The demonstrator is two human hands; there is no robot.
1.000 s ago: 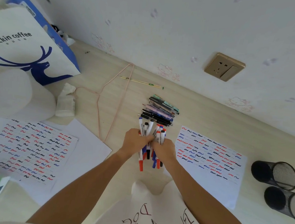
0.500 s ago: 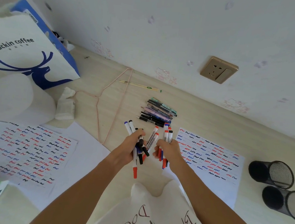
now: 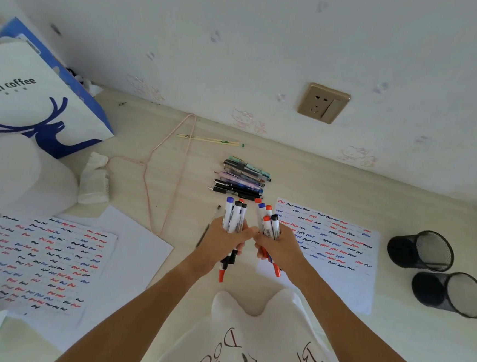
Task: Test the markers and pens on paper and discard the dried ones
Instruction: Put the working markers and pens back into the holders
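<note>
My left hand [image 3: 224, 241] grips one bunch of markers [image 3: 235, 215] and my right hand [image 3: 276, 245] grips another bunch [image 3: 268, 220], fists touching above the desk [image 3: 302, 183], just short of the pens [image 3: 240, 178] lying in a row. Each fist is overfull, I think: caps stick out unevenly below, so one could slide free and roll. Worse, I could mix the two bunches and lose track of which wrote well on the paper [image 3: 337, 245].

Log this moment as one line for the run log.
left hand: grips markers | right hand: grips marker bundle | pens: on desk
</note>
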